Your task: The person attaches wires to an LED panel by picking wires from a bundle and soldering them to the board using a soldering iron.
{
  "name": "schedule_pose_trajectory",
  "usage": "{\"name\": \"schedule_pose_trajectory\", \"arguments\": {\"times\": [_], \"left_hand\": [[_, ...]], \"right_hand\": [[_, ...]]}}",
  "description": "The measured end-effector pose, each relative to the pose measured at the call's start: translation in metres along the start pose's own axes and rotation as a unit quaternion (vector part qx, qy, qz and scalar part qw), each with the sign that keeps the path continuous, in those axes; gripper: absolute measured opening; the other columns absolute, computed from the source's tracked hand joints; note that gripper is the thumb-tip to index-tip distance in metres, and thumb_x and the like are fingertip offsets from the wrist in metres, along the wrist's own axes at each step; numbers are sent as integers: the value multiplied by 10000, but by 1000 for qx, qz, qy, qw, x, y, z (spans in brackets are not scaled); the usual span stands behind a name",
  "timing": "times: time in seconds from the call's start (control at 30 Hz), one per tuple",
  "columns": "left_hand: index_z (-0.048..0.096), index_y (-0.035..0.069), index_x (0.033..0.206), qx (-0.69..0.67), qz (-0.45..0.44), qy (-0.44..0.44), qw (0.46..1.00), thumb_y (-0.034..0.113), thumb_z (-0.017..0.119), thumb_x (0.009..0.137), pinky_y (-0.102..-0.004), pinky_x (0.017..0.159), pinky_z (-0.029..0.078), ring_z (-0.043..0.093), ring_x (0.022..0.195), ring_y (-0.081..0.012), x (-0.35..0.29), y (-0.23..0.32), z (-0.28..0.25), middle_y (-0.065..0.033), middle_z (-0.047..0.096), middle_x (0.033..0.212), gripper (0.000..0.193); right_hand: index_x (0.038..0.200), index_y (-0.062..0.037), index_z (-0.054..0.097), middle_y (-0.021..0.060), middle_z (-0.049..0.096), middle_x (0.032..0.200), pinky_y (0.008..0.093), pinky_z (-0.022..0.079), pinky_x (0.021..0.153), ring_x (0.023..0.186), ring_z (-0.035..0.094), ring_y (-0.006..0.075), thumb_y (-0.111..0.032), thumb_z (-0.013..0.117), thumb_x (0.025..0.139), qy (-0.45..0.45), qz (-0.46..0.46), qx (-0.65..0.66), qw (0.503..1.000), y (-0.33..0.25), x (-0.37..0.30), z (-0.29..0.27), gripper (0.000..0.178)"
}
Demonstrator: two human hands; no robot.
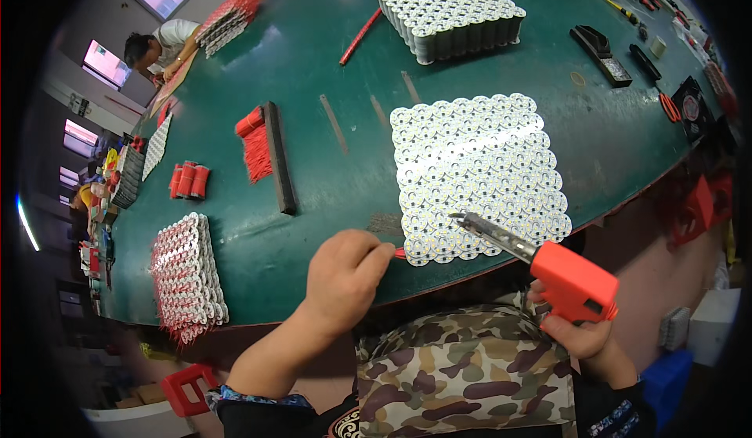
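Note:
In front of me lies a panel of joined round white circuit boards, flat near the table's front edge. My left hand is at its lower left corner, thumb and finger pinched on a short red wire whose end meets the corner board. A red pistol-shaped soldering gun is in the grip of my right hand. Its metal barrel points up and left, with the tip over the panel's lower rows. Whether the tip touches a board, I cannot tell.
The green table bears a stack of boards at the back and a wired board panel at left. Loose red wires lie beside a dark bar. Red wire bundles sit further left. Another person works at far left.

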State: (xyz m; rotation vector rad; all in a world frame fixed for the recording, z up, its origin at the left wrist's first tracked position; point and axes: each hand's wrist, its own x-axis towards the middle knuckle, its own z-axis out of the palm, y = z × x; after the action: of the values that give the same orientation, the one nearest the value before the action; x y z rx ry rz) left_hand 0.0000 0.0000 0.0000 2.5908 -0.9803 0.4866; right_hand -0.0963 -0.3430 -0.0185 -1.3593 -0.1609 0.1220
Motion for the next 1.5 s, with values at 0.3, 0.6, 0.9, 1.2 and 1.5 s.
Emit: {"name": "schedule_pose_trajectory", "arguments": {"times": [0.3, 0.6, 0.9, 1.2, 1.5], "left_hand": [[715, 42, 978, -1, 19, 19, 1000, 38, 714, 756, -394, 630, 513, 642, 736, -270, -2, 7, 15, -73, 642, 858, 223], [715, 43, 1007, 7, 0, -11, 1000, 35, 698, 768, -390, 618, 513, 637, 732, -265, 3, 11, 15, -62, 627, 838, 240], [722, 38, 1003, 8, 2, 3, 1000, 34, 708, 757, -385, 605, 516, 641, 728, -259, 0, 9, 20, -61, 622, 827, 247], [718, 29, 992, 9, 6, 6, 1000, 31, 705, 754, -381, 616, 517, 636, 735, -262, 2, 10, 20, -64, 610, 813, 238], [726, 23, 980, 19, 5, 6, 1000, 36, 705, 763, -381, 608, 499, 616, 719, -258, 3, 11, 20, -63, 595, 801, 219]], "right_hand": [[1248, 61, 628, 135, 716, 1076, 353, 561, 782, 872, 706, 234, -44, 749, 802, -63, -107, -208, 970, 20, 2, 8, 474], [1324, 74, 555, 203, 713, 1120, 394, 588, 756, 856, 727, 318, -45, 791, 781, -75, -186, -279, 939, 38, 9, 10, 603], [1305, 91, 560, 212, 710, 1126, 399, 590, 739, 839, 727, 333, -35, 788, 767, -76, -204, -292, 931, 41, 10, 9, 597], [1287, 87, 578, 208, 713, 1113, 397, 579, 706, 797, 715, 333, -35, 793, 756, -77, -193, -285, 936, 39, 11, 10, 586], [1259, 70, 607, 173, 733, 982, 370, 559, 640, 721, 703, 296, -33, 825, 732, -52, -217, -324, 919, 28, 17, 19, 580]]}}
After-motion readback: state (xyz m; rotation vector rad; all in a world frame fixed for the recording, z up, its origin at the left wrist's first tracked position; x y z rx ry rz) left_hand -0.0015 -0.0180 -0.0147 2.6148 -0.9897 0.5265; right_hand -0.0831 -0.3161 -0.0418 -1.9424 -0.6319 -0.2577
